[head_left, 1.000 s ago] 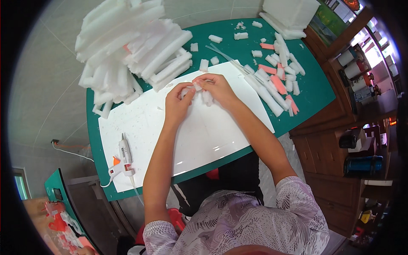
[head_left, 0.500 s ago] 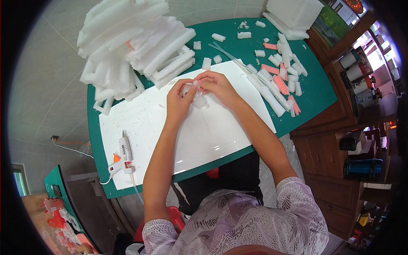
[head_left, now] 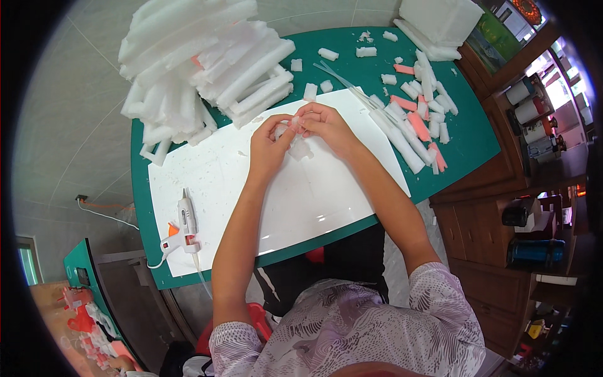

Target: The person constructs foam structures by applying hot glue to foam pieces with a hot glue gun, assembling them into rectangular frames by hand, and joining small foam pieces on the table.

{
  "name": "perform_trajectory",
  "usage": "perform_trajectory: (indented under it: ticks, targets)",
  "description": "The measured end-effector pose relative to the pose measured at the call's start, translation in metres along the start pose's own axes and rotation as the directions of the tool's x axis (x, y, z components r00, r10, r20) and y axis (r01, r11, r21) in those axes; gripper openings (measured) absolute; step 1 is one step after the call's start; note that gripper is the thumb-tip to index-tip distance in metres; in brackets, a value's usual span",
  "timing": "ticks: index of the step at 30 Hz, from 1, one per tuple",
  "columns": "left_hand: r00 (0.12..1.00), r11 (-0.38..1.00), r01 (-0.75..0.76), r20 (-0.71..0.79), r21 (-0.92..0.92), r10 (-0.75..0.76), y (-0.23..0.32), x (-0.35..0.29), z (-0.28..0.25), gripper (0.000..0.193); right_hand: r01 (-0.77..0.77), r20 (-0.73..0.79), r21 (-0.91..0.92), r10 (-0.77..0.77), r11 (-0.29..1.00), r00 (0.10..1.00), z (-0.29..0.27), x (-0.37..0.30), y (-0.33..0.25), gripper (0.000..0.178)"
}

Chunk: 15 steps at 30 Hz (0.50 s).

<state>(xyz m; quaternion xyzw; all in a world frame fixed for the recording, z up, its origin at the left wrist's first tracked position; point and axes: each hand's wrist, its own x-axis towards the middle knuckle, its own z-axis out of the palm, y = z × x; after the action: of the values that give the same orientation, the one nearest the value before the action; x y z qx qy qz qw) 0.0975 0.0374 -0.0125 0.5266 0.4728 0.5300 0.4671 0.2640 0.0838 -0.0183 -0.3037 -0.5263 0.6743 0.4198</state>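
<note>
Over the far part of a glossy white board [head_left: 308, 204], my two hands meet at the fingertips. Both my left hand [head_left: 270, 146] and my right hand [head_left: 330, 131] are closed in a pinch around a small piece of white foam [head_left: 282, 131], largely covered by the fingers. On the board's left side lies a white hot glue gun [head_left: 188, 221] with an orange trigger, nozzle pointing away from me. A clear glue stick [head_left: 200, 267] trails from its back end over the table edge.
Stacked white foam strips [head_left: 182, 56] tower at the far left of the green table [head_left: 471, 141]. White foam rods [head_left: 399, 141], pink foam strips [head_left: 419, 125] and several cut bits lie at the right, beside clear glue sticks [head_left: 336, 75]. A large white foam block [head_left: 440, 22] stands behind.
The view has shifted slightly, so the table appears a little to the right. My hands stay together on the foam piece, fingers moving only slightly.
</note>
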Motion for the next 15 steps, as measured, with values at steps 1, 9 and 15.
perform_trajectory:
  ticks: [1, 9, 15]
  targets:
    - [1.000, 1.000, -0.010, -0.002, -0.005, 0.010, -0.001, 0.000, 0.000, 0.020, 0.004, -0.005, 0.012, -0.004, 1.000, 1.000, 0.000, 0.000, 0.001, 0.018]
    - [0.997, 0.997, 0.070, -0.028, -0.014, -0.070, 0.001, 0.002, -0.007, 0.021, -0.077, -0.055, 0.001, 0.077, 0.997, 0.995, -0.002, 0.003, 0.002, 0.015]
    - [0.997, 0.989, 0.077, -0.017, -0.128, -0.079, 0.000, 0.005, -0.013, 0.028, -0.085, -0.030, -0.081, 0.082, 0.993, 0.996, 0.005, 0.000, -0.004, 0.016]
